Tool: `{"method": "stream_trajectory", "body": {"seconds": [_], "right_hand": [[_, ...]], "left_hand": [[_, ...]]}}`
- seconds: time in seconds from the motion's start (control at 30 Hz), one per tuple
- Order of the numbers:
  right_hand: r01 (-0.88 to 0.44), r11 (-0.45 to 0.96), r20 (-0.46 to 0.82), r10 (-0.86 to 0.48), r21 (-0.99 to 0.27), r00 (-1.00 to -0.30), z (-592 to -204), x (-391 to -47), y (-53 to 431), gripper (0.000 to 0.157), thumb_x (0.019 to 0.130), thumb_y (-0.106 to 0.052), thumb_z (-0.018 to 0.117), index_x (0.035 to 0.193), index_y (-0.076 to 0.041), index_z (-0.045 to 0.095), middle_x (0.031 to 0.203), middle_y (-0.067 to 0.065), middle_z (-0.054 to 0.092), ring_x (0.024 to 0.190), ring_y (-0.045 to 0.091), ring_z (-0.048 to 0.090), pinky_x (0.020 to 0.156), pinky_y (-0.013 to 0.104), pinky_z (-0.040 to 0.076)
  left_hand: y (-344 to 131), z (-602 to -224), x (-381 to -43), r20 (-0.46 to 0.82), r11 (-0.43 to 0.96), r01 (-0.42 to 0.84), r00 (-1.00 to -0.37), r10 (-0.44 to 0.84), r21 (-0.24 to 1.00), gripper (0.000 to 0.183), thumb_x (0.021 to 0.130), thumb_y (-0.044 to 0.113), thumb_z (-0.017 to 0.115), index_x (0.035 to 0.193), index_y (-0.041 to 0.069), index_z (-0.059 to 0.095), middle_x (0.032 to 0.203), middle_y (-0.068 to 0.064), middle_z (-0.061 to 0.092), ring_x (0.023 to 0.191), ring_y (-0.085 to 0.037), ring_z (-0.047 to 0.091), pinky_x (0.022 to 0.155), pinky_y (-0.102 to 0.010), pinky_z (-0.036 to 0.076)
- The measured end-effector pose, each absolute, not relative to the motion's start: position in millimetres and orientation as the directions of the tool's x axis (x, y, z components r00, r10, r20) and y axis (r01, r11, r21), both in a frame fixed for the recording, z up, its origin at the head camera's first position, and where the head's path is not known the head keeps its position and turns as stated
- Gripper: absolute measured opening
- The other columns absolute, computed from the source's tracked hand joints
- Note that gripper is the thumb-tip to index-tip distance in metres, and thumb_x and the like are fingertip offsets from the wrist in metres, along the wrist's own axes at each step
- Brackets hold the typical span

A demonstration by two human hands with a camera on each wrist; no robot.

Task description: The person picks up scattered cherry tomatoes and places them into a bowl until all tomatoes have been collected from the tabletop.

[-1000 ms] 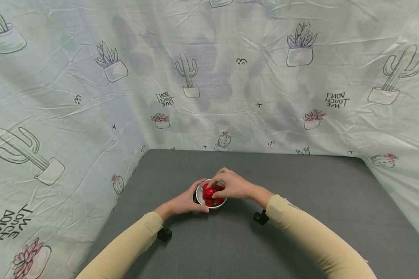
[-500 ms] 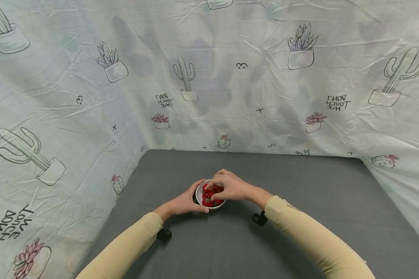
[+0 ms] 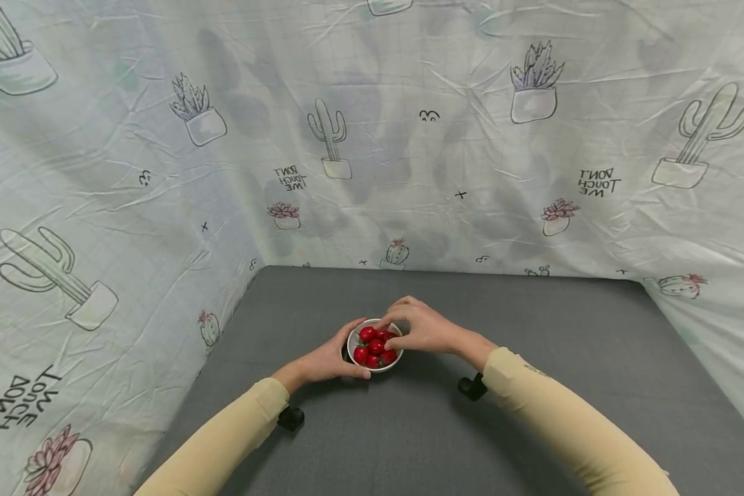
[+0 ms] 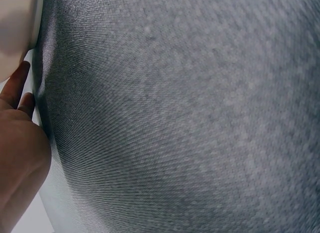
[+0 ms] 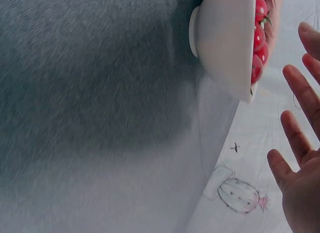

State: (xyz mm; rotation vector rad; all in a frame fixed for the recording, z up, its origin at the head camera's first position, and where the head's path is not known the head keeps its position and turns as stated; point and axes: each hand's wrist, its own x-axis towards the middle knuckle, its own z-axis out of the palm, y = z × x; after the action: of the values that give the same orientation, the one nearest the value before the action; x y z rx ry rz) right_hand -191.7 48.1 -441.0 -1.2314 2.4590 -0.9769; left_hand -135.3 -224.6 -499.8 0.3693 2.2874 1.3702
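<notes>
A white bowl (image 3: 354, 342) filled with several red cherry tomatoes (image 3: 376, 346) stands upright on the grey table. My left hand (image 3: 325, 362) holds the bowl from the left, thumb along the near side and fingers round the far side. Only the pale bowl wall (image 4: 15, 33) and part of that hand (image 4: 22, 153) show in the left wrist view. Over the bowl's right rim, my right hand (image 3: 428, 331) hovers with parted fingers and nothing held. The right wrist view shows its fingers spread, apart from the tomatoes (image 5: 259, 38), one with a green stem.
The grey tabletop (image 3: 521, 427) stretches around the bowl on all sides. Behind it and to the left and right hangs a white curtain (image 3: 372, 138) printed with cacti. Black wrist cameras (image 3: 291, 417) sit under both forearms.
My right hand has let go of a tomato, leaving it among the others, and has drawn back slightly right with fingers opened. The left hand and bowl stay put.
</notes>
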Motion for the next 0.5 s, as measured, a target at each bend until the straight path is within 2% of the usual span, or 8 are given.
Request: {"method": "stream_trajectory", "body": {"seconds": [0.2,0.43,0.5], "right_hand": [[-0.604,0.472,0.093,-0.735,-0.642,-0.672,-439,-191,68,0.034,0.091,-0.032,0.08,0.122,-0.02,0.076,0.121,-0.013,0.065,0.126,0.019,0.045,0.099,0.052,0.045],[-0.587,0.483,0.118,-0.699,-0.649,-0.705,-440,-189,102,0.032,0.095,-0.045,0.074,0.124,-0.031,0.073,0.121,-0.016,0.064,0.128,0.018,0.045,0.1,0.051,0.044],[-0.581,0.492,0.123,-0.685,-0.649,-0.718,-441,-187,113,0.033,0.095,-0.047,0.072,0.125,-0.032,0.072,0.123,-0.014,0.064,0.129,0.019,0.045,0.1,0.052,0.044]], "left_hand": [[-225,-502,-135,-0.218,0.45,0.012,-0.862,0.457,0.893,0.116,0.081,0.041,0.088,0.165,0.026,0.01,0.166,-0.006,0.021,0.15,-0.028,0.024,0.115,-0.059,0.027],[-228,-496,-131,-0.231,0.504,0.03,-0.864,0.447,0.863,0.121,0.081,0.043,0.088,0.166,0.025,0.003,0.17,-0.005,0.01,0.154,-0.029,0.014,0.116,-0.06,0.023],[-232,-491,-130,-0.225,0.515,0.036,-0.871,0.437,0.857,0.118,0.083,0.044,0.085,0.166,0.025,0.003,0.169,-0.006,0.013,0.154,-0.029,0.015,0.116,-0.061,0.023]]}}
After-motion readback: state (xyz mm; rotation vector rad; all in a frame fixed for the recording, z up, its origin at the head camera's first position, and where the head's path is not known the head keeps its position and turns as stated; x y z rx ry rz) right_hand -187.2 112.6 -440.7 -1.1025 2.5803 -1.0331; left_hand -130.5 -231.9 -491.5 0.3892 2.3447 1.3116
